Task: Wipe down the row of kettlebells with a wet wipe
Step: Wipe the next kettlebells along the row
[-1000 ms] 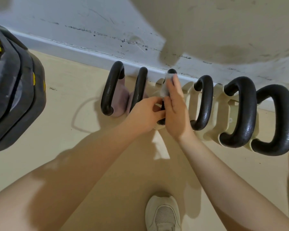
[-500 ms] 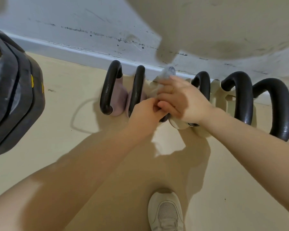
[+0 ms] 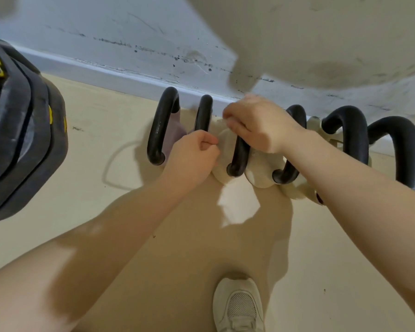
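Row of kettlebells (image 3: 237, 149) sits on the floor (image 3: 94, 164) right along the wall edge, by the baseboard (image 3: 106, 70); black handles, cream bodies, two at the row's L end w/ purplish bodies. L hand (image 3: 192, 159) is a closed fist beside the 3rd handle, just in front of the 2nd, fingers curled tight; can't tell if anything's inside. R hand (image 3: 256, 125) lies over the top of the 3rd kettlebell, fingers bent and pinching a small bit of whitish wet wipe (image 3: 222, 121) at the fingertips; most of the wipe is hidden under the hand. R forearm crosses over the 4th and 5th bells, blocking part of them. Stack of black weight plates (image 3: 17, 140) w/ yellow marks near the L edge, well apart from the row. White sneaker (image 3: 237, 305) on the floor at the near edge. Scuffed wall behind.
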Motion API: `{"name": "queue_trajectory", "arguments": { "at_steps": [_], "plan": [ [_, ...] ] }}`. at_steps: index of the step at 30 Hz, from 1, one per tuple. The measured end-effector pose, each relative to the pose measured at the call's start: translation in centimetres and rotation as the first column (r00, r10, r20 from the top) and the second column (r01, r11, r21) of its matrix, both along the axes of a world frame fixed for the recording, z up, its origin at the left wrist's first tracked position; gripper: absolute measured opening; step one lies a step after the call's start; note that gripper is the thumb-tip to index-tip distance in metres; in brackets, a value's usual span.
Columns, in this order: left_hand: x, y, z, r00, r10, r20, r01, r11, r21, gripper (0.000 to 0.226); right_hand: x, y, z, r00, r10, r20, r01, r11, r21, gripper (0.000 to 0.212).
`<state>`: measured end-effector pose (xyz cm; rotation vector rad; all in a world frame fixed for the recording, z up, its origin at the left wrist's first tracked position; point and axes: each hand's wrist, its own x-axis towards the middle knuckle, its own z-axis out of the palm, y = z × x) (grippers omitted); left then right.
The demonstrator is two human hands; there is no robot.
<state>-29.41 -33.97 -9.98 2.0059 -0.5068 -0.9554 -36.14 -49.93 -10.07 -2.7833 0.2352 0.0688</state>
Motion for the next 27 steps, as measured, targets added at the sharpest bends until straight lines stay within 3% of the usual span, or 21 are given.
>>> {"name": "queue_trajectory", "arguments": {
  "at_steps": [2,4,5,8,9,13,16,18,21,24,27],
  "plan": [
    [0.0,0.2,0.0,1.000,-0.004,-0.001,0.004,1.000,-0.016,0.018,-0.3,1.8,0.2,0.973,0.195,-0.127,-0.214,0.964,-0.158,0.053],
    [-0.1,0.5,-0.2,1.000,-0.020,0.021,0.020,1.000,-0.008,0.022,-1.0,3.0,-0.1,0.886,0.342,-0.313,-0.424,0.871,-0.250,0.060],
    [-0.1,0.7,-0.4,1.000,-0.017,0.024,0.018,1.000,-0.014,0.023,-1.2,2.9,0.0,0.871,0.373,-0.321,-0.463,0.840,-0.282,0.059],
    [0.0,1.0,-0.6,0.999,-0.005,0.036,0.006,0.999,-0.032,0.024,-1.7,2.0,-0.2,0.952,0.300,-0.052,-0.300,0.893,-0.336,0.048],
    [0.1,1.0,-0.5,0.999,0.000,0.032,0.001,0.999,-0.039,0.024,-1.7,2.2,-0.4,0.954,0.295,-0.053,-0.291,0.866,-0.406,0.048],
    [0.4,1.4,0.2,1.000,-0.007,0.009,0.008,0.998,-0.063,0.024,-2.9,4.8,-1.0,0.937,0.250,-0.246,-0.350,0.698,-0.625,0.040],
    [0.5,1.7,0.5,1.000,0.004,-0.021,-0.006,0.997,-0.082,0.021,-3.9,6.9,-2.5,0.962,0.174,-0.209,-0.272,0.643,-0.716,0.018],
    [0.6,1.8,0.6,0.999,0.013,-0.042,-0.016,0.997,-0.078,0.019,-4.8,8.3,-4.1,0.956,0.154,-0.250,-0.291,0.628,-0.722,0.027],
    [0.8,2.2,0.8,0.999,0.008,-0.044,-0.011,0.997,-0.071,0.019,-6.1,10.3,-5.1,0.887,0.127,-0.444,-0.446,0.483,-0.754,0.041],
    [0.9,2.7,1.0,0.999,-0.024,-0.026,0.022,0.996,-0.084,0.020,-5.1,9.2,-3.3,0.939,0.089,-0.331,-0.329,0.503,-0.799,0.033],
    [1.3,3.2,0.7,1.000,-0.025,0.012,0.026,0.997,-0.076,0.025,-5.5,7.0,-3.0,0.988,0.114,-0.103,-0.153,0.639,-0.754,0.024]
  ]
}}
